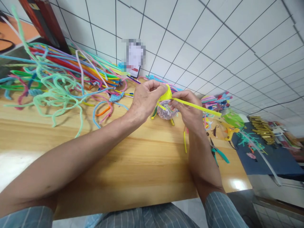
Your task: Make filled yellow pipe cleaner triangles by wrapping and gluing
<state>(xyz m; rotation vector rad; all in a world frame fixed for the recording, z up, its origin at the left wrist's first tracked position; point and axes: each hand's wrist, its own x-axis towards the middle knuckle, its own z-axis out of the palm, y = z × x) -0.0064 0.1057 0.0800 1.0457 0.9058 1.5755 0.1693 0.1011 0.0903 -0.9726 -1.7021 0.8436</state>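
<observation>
Both of my hands work over the middle of the wooden table on a yellow pipe cleaner. My left hand pinches a wound, flat yellow piece between thumb and fingers. Close beside it, my right hand grips the pipe cleaner, whose long straight end sticks out to the right past the knuckles. A short yellow end points down below the wound piece. Just under my hands a clear round container stands on the table, partly hidden by them, with yellow-and-dark pieces by it.
Pipe cleaners of many colours heap at the left, with a loose light-green tangle in front. A phone leans on the tiled wall. Teal-handled pliers and a yellow glue gun lie at the right.
</observation>
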